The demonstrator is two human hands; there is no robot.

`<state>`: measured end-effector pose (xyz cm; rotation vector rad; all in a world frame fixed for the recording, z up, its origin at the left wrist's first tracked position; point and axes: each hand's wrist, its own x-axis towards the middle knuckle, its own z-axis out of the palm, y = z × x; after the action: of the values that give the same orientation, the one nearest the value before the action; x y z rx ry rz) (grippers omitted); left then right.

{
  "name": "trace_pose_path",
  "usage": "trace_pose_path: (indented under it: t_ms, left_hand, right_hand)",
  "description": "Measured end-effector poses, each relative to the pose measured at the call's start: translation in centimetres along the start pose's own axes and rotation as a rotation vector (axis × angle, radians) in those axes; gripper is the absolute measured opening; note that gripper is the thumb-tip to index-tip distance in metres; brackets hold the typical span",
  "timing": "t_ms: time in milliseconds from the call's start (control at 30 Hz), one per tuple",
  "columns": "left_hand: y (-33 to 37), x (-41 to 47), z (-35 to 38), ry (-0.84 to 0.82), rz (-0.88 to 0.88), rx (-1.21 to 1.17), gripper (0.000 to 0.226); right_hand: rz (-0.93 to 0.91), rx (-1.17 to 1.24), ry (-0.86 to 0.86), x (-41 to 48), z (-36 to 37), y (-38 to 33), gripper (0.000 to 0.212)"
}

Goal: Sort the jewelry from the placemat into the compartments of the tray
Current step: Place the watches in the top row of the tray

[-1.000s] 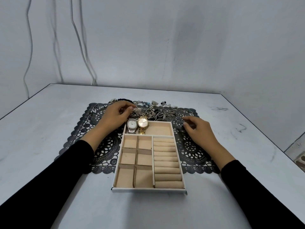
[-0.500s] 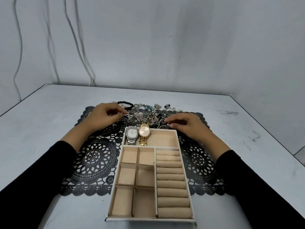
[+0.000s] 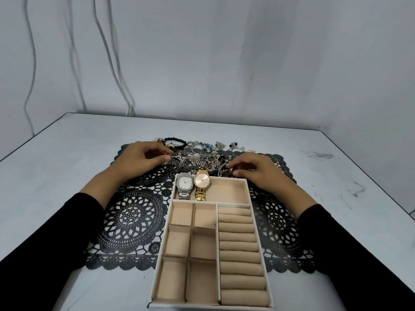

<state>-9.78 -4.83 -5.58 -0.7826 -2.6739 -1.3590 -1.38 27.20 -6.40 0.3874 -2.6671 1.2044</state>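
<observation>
A grey table (image 3: 56,173) meets a pale wall (image 3: 247,63). Thin cables (image 3: 107,47) hang down this wall.

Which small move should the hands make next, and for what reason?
Probably pinch one piece free of the tangled jewelry pile and lift it. The left hand and right hand both have fingertips at it; the tray holds only a silver watch and a gold watch, its small compartments nothing.
</observation>
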Motion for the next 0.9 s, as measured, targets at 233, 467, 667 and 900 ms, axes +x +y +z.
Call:
trace_pose_path:
  t_ms: [233,467,667,900]
  left_hand:
    - [-0.5,-1.2,-1.2,-0.001,-0.018,0.078,0.019]
    - [-0.9,-1.3,-1.0,0.026,-0.007,0.101,0.022]
    - [-0.2,-1.3,-0.6,0.053,-0.018,-0.029,0.018]
    - [1.1,-1.1,0.0,0.127,-0.04,-0.222,0.013]
  right_hand:
    - [0.055,0.002,0.026,-0.1,0.2,0.0,0.028]
    - [0.085,-0.012,0.016,-0.4,0.0,-0.5,0.018]
    - [0.111,0.053,0.027,-0.4,-0.1,-0.8,0.02]
    - [0.097,0.291,0.164,-0.4,-0.3,-2.6,0.018]
